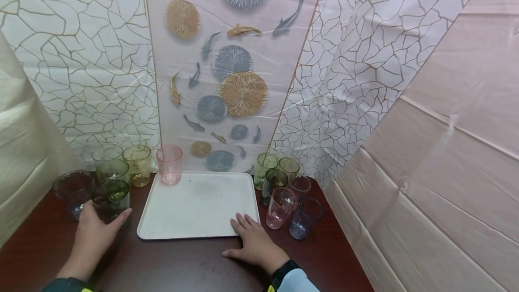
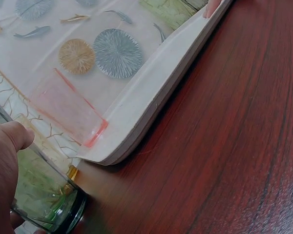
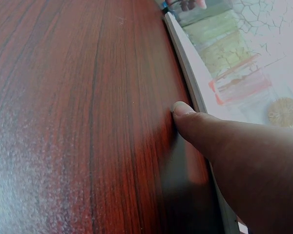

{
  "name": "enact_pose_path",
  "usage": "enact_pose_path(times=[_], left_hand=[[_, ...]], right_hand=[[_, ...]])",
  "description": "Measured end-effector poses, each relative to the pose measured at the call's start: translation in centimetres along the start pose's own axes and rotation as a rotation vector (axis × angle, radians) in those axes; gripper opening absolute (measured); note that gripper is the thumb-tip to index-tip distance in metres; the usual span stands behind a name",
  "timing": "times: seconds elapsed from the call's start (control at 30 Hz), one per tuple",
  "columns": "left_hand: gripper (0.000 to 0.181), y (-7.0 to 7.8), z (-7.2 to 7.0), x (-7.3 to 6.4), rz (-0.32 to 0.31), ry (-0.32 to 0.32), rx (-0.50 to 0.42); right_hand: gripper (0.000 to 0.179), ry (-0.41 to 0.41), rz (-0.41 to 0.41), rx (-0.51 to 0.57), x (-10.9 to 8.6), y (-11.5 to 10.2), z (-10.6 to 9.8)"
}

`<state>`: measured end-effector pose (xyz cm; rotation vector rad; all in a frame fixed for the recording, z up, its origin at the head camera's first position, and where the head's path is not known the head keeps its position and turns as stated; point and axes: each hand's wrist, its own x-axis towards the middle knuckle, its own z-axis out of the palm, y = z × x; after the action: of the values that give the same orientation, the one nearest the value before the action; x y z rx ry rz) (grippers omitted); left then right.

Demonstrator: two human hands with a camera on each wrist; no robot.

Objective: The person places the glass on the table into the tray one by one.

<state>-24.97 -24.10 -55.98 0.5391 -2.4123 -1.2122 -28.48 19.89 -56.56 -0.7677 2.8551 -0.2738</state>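
My left hand (image 1: 94, 233) grips a dark green-grey drinking glass (image 1: 111, 199) at the left of the tray. In the left wrist view, the thumb lies over the near wall of this upright glass (image 2: 51, 200), and its thick base is low to the table. A white tray (image 1: 194, 211) lies in the middle with a pink glass (image 1: 169, 168) upright at its back left corner. Fingers spread, my right hand (image 1: 257, 244) rests at the tray's front right corner. Its thumb (image 3: 195, 122) extends beside the tray's front edge in the right wrist view.
Around my left hand stand a dark blue glass (image 1: 73, 193), a green glass (image 1: 112, 170), a yellow glass (image 1: 138, 168) and a clear one behind. Right of the tray, several glasses crowd together, among them a pink glass (image 1: 279, 211) and a blue glass (image 1: 304, 222). Patterned cloth (image 1: 344, 80) hangs behind.
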Motion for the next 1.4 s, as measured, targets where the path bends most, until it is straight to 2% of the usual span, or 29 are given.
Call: enact_pose_path(times=[0.23,0.43,0.57,0.73,0.97,1.1,1.2,1.4], left_hand=[[0.11,0.1,0.1,0.1,0.036,-0.003,-0.004],[0.111,1.3,0.7,0.3,0.07,-0.032,-0.028],[0.106,2.6,1.9,0.6,0.11,-0.058,-0.057],[0.106,4.2,4.0,1.4,0.121,-0.104,-0.101],[0.095,5.7,6.8,2.8,0.206,-0.124,-0.171],[0.098,6.3,7.7,3.3,0.218,-0.15,-0.185],[0.101,6.6,8.0,3.5,0.204,-0.167,-0.178],[0.102,6.3,8.6,3.8,0.165,-0.202,-0.157]], right_hand=[[0.105,0.01,-0.01,0.003,-0.2,-0.1,-0.1],[0.105,0.007,-0.01,0.013,-0.1,0.2,0.0],[0.105,0.004,-0.001,0.003,-0.1,0.5,0.3],[0.105,0.001,0.008,0.018,0.0,0.5,0.3],[0.104,0.011,-0.002,0.017,0.0,0.2,0.0],[0.104,0.013,-0.012,0.015,0.0,0.1,0.0],[0.104,0.009,-0.014,0.009,0.0,0.1,0.0],[0.103,0.004,-0.011,-0.008,0.2,0.2,0.1]])
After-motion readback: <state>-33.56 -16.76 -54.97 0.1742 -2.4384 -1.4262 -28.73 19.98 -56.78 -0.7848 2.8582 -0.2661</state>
